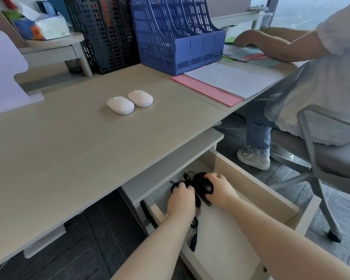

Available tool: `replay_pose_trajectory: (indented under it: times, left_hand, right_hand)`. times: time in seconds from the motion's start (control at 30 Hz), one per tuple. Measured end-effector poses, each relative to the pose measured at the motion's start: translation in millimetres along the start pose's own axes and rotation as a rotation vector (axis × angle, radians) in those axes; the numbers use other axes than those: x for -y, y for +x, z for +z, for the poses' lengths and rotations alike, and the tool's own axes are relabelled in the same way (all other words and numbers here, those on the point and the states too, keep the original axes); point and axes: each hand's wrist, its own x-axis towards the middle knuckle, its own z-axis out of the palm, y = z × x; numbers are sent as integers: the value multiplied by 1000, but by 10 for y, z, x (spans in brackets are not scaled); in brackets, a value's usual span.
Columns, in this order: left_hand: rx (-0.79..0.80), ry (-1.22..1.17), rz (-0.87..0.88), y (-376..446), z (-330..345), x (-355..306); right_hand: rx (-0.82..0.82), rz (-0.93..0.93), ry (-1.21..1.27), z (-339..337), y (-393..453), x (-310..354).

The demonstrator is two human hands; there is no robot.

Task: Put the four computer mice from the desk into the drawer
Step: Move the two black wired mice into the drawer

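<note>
Two white wireless mice lie side by side on the desk [69, 150], the nearer one [120, 105] left of the other [140, 98]. Below the desk edge the drawer [251, 190] stands pulled out. Both my hands are inside it. My right hand [220, 188] is closed on a black wired mouse [203, 183] at the drawer's far end. My left hand [181, 201] covers a second black wired mouse, mostly hidden, with only its front edge [175, 184] showing. Tangled black cables run between them, and a cable end [193, 239] trails along the drawer's left wall.
A blue file rack [180, 33] and a black one [103, 33] stand at the back of the desk. Pink and white papers [220, 83] lie at the right. Another person sits close on the right on a grey office chair [321, 158], legs near the drawer.
</note>
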Motion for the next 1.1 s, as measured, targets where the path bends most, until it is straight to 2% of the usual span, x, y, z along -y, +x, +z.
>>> replay_pose_trajectory:
  times: [0.5, 0.63, 0.77, 0.87, 0.97, 1.1]
  left_hand:
    - [46, -33, -18, 3, 70, 54]
    - [11, -3, -16, -16, 95, 55]
    - [69, 0, -30, -78, 39, 35]
    - [49, 146, 28, -123, -141, -4]
    - [29, 262, 146, -185, -419, -66]
    - [-117, 251, 279, -268, -920, -180]
  right_hand:
    - [-33, -67, -57, 137, 18, -156]
    - [-21, -78, -77, 136, -31, -170]
    - [-46, -98, -87, 30, -135, -110]
    - [-112, -87, -55, -101, -213, -53]
    - [-264, -83, -50, -290, -311, 80]
    - [-495, -164, -9, -570, -396, 347]
